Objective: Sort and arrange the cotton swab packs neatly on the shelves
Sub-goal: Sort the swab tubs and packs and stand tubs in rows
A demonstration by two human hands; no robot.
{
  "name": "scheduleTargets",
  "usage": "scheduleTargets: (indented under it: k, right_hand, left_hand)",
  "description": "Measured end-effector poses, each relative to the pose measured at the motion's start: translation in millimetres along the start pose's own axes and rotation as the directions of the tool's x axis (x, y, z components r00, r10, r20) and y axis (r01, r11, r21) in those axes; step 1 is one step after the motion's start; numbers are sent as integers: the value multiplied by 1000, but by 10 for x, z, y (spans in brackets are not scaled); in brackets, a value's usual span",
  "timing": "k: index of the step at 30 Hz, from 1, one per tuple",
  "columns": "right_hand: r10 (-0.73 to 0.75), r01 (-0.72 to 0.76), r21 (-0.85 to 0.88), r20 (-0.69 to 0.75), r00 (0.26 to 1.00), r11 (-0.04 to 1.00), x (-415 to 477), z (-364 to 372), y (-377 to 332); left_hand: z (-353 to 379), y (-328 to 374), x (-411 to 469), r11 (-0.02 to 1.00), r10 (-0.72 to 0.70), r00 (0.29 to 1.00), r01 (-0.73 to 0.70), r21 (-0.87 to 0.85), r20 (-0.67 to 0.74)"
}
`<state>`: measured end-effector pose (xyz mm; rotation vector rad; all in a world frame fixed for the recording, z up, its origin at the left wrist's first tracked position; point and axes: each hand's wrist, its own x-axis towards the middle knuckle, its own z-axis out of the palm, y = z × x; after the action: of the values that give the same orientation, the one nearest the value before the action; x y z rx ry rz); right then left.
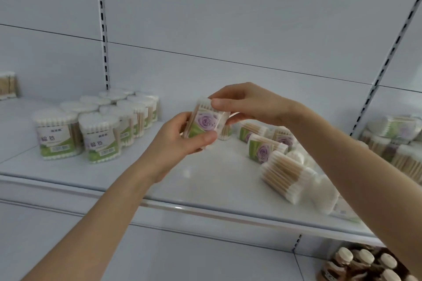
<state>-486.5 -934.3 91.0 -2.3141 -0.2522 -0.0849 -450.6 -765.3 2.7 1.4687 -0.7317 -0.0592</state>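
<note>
A cotton swab pack with a purple rose and green label is held in the air above the white shelf. My left hand grips its lower end with thumb and fingers. My right hand pinches its upper end from above. On the left of the shelf, several upright packs stand in tidy rows. To the right, several loose packs lie on their sides in a jumble.
More tumbled packs are heaped at the far right beyond the slotted upright. A lone pack stands at the far left. Brown bottles with pale caps sit on the lower shelf at bottom right.
</note>
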Motion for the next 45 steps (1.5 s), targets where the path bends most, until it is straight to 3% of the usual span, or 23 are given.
scheduleTargets:
  k: [7, 11, 15, 17, 19, 22, 29, 35, 38, 41, 45]
  right_hand:
    - [-35, 38, -40, 52, 998, 999, 138, 26, -4]
    - [-45, 45, -83, -6, 999, 996, 218, 64, -41]
    - [34, -32, -57, 25, 999, 998, 313, 16, -26]
    - [88, -96, -103, -76, 993, 990, 452, -60, 99]
    - [86, -156, -405, -187, 979, 901, 620, -132, 285]
    - [236, -236, -673, -93, 967, 701, 778, -102, 505]
    - [370, -366, -726, -164, 915, 583, 727, -54, 402]
    - [437, -341, -789, -103, 893, 511, 422, 119, 76]
    - [327, -268, -758, -76, 942, 595, 311, 102, -101]
    - [-8, -71, -468, -163, 987, 881, 295, 135, -190]
    - [-97, 69, -337, -65, 993, 939, 319, 305, -220]
  left_hand:
    - [-123, -48, 6, 991, 0, 994, 14, 132, -110]
    - [-165, -17, 13, 915, 144, 984, -93, 393, -102]
    - [-245, 8, 71, 855, 189, 978, -118, 505, -91]
    - [-294, -36, 92, 836, 180, 978, -97, 540, -103]
    - [-351, -87, 99, 838, 158, 980, -69, 542, -120]
    - [-420, -139, 97, 853, 131, 984, -49, 519, -123]
    - [-486, -180, 90, 887, 104, 987, -38, 460, -119]
    - [-486, -198, 115, 910, 121, 986, -62, 409, -119]
    - [-480, -198, 151, 921, 116, 985, -58, 384, -130]
    - [-450, -175, 168, 922, 122, 987, -75, 379, -101]
    - [-408, -105, 171, 914, 152, 987, -118, 389, -56]
